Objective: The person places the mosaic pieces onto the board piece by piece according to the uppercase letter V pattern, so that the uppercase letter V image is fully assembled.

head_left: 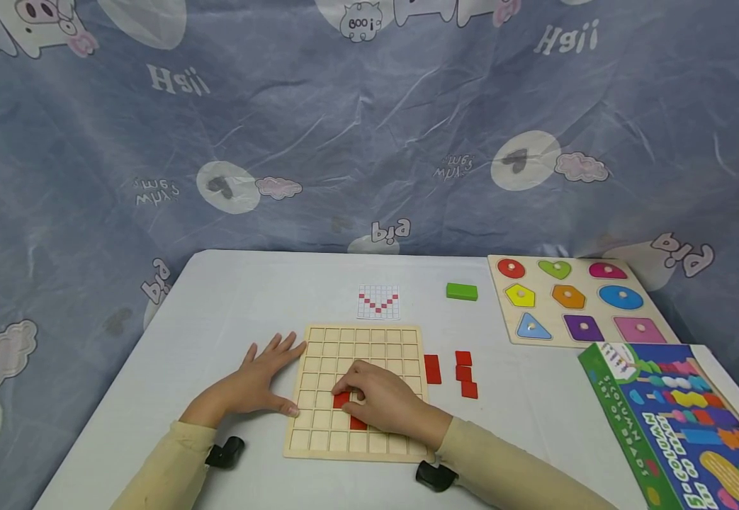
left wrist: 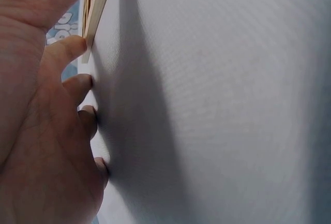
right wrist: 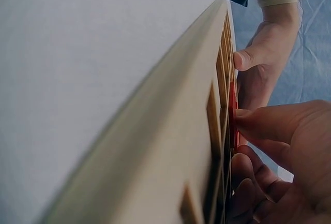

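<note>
The right hand (head_left: 387, 401) pinches a red square tile (head_left: 340, 401), likely light, stiff, best edge-held; the left hand (head_left: 251, 380) is spread wide.

The curtain (head_left: 318, 106) behind the table (head_left: 267, 283) reads "BOO" in a cloud (head_left: 361, 23) and, flipped, "pig" just above the table's far edge. "BEADS" marks the green side of the box (head_left: 618, 425) at the table's right; other lettering is unclear.
</note>
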The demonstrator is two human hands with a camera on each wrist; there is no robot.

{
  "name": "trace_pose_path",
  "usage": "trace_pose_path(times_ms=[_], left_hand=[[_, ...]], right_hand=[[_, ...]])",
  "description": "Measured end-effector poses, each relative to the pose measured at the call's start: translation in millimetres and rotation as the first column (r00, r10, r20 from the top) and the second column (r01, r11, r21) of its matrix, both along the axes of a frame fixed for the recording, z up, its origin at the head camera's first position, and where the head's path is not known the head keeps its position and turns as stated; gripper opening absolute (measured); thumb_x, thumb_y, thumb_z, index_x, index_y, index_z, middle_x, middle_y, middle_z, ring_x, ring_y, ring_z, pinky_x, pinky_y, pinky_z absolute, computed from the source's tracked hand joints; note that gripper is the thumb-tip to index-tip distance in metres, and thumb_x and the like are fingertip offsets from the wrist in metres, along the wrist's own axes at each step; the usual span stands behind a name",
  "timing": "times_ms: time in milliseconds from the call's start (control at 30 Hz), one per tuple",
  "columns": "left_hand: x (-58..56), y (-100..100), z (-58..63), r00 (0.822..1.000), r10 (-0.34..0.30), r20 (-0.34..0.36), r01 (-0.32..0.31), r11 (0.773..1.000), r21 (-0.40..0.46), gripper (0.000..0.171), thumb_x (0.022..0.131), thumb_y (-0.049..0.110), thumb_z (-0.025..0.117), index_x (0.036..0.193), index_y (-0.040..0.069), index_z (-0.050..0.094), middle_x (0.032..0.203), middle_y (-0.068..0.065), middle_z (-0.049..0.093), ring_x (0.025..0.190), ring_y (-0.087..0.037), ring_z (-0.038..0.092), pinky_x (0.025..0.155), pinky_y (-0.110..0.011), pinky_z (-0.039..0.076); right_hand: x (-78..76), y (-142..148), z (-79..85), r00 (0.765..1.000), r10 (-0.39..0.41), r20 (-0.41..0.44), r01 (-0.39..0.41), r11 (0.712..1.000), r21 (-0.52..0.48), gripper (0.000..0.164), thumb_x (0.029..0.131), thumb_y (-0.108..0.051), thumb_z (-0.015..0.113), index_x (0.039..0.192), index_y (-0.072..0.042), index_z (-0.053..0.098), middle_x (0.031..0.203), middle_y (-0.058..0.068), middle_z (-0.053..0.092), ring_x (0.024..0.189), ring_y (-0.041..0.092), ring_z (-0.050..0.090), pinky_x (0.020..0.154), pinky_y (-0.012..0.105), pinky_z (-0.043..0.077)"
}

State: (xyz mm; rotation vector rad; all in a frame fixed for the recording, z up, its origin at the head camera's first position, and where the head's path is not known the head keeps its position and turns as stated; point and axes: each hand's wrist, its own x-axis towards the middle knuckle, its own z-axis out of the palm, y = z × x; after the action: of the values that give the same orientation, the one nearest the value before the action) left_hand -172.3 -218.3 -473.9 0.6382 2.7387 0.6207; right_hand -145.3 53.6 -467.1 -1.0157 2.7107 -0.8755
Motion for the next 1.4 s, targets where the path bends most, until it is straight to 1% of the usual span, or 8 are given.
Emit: trace_pose_path(times_ms=[200,367,500,700,933,1100,1267,1400], left_hand=[[-0.7,0,-1.7,1.000,-0.001,0.001,0.001,1.000,-0.001,0.117,0.052,0.069,0.073,0.149,0.027,0.022,0.156,-0.004,0.009,0.142,-0.031,0.001,0.108,-0.060,-0.004],[-0.9,-1,-2.6,1.000,0.001,-0.001,-0.001,1.000,-0.002,0.118,0.051,0.070,0.072,0.149,0.027,0.023,0.156,-0.004,0.009,0.142,-0.031,0.001,0.108,-0.060,-0.004],[-0.5,0,-2.2,1.000,0.003,-0.005,-0.003,1.000,-0.001,0.118,0.050,0.070,0.072,0.148,0.027,0.023,0.156,-0.005,0.011,0.142,-0.031,0.002,0.108,-0.060,-0.004],[1.1,0,-0.1,1.000,0.004,-0.005,-0.004,1.000,0.006,0.118,0.051,0.068,0.073,0.148,0.025,0.024,0.155,-0.006,0.011,0.142,-0.032,0.002,0.108,-0.060,-0.004],[1.0,0,0.7,1.000,0.004,-0.007,-0.004,1.000,-0.007,0.118,0.050,0.069,0.073,0.148,0.025,0.024,0.155,-0.005,0.011,0.142,-0.032,0.002,0.108,-0.060,-0.004],[1.0,0,1.1,1.000,-0.001,-0.002,0.001,1.000,0.008,0.118,0.050,0.067,0.074,0.148,0.024,0.024,0.155,-0.006,0.011,0.142,-0.033,0.002,0.108,-0.060,-0.004],[0.7,-1,0.4,1.000,-0.004,-0.003,0.004,1.000,0.010,0.118,0.050,0.067,0.074,0.148,0.024,0.024,0.155,-0.006,0.011,0.142,-0.033,0.002,0.108,-0.060,-0.005],[0.7,-1,-0.7,1.000,-0.009,-0.005,0.010,1.000,0.009,0.118,0.051,0.067,0.074,0.149,0.024,0.023,0.156,-0.006,0.011,0.142,-0.032,0.002,0.108,-0.060,-0.004]], right_hand=[[0.3,1,0.0,1.000,0.001,0.008,-0.001,1.000,-0.007,0.023,0.082,-0.024,0.068,0.105,-0.028,0.067,0.093,-0.013,0.055,0.072,0.002,0.049,0.060,0.015,0.041],[0.9,4,1.0,1.000,-0.008,0.027,0.009,1.000,-0.029,0.023,0.084,-0.025,0.066,0.107,-0.028,0.066,0.095,-0.013,0.055,0.075,0.002,0.050,0.064,0.016,0.042],[1.4,8,2.7,0.998,-0.026,0.057,0.028,0.998,-0.048,0.023,0.084,-0.024,0.066,0.107,-0.028,0.065,0.095,-0.013,0.054,0.077,0.002,0.051,0.068,0.017,0.044],[1.8,16,4.2,0.993,-0.041,0.112,0.053,0.992,-0.110,0.022,0.084,-0.020,0.066,0.105,-0.026,0.066,0.095,-0.011,0.056,0.080,0.007,0.053,0.069,0.018,0.045],[2.7,29,4.2,0.992,-0.048,0.114,0.064,0.988,-0.142,0.023,0.083,-0.020,0.066,0.106,-0.027,0.065,0.092,-0.010,0.056,0.078,0.009,0.054,0.067,0.018,0.045],[3.4,40,3.8,0.992,-0.055,0.114,0.074,0.983,-0.166,0.025,0.083,-0.019,0.067,0.107,-0.025,0.065,0.093,-0.010,0.058,0.076,0.011,0.055,0.066,0.018,0.046],[4.3,51,4.2,0.989,-0.094,0.116,0.112,0.981,-0.158,0.024,0.083,-0.021,0.068,0.107,-0.026,0.065,0.091,-0.012,0.057,0.077,0.010,0.054,0.065,0.019,0.046],[5.4,62,7.2,0.984,-0.123,0.125,0.142,0.977,-0.159,0.024,0.083,-0.021,0.069,0.107,-0.025,0.066,0.091,-0.009,0.058,0.076,0.011,0.054,0.064,0.020,0.047]])
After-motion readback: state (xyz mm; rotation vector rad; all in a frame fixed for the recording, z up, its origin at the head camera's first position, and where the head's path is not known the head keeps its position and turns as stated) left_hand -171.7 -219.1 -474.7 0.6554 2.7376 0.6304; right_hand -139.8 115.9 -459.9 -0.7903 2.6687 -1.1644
